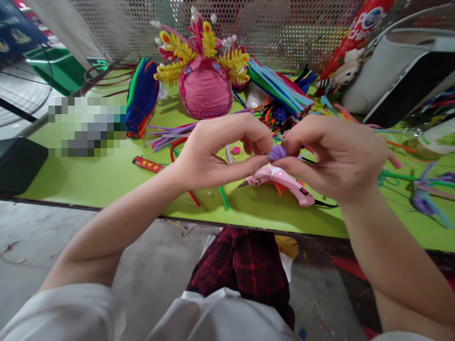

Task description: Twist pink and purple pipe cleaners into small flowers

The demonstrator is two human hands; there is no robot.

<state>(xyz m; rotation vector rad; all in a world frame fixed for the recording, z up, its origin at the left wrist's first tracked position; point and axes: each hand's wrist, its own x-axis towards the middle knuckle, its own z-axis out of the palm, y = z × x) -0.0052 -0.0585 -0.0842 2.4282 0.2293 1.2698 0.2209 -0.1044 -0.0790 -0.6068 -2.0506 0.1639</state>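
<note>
My left hand (pixel 222 147) and my right hand (pixel 336 154) meet above the green table (pixel 106 175), fingertips pinched together on a small purple pipe-cleaner piece (pixel 277 152). Both hands grip it, thumbs below and fingers curled over. Right under the hands lies a pink glue gun (pixel 280 182), its nozzle pointing left and its cable running right. Behind the hands stands a pink woven crown (pixel 205 85) with yellow and pink pipe-cleaner fronds and white beads.
Bundles of coloured pipe cleaners (pixel 280 87) lie at the back, with loose purple stems (pixel 170 132) left of my hands. A blue-green bundle (pixel 142 97), a red lighter (pixel 147 164), a white bag (pixel 401 71) and purple shapes (pixel 426 199) sit around. Mesh panel behind.
</note>
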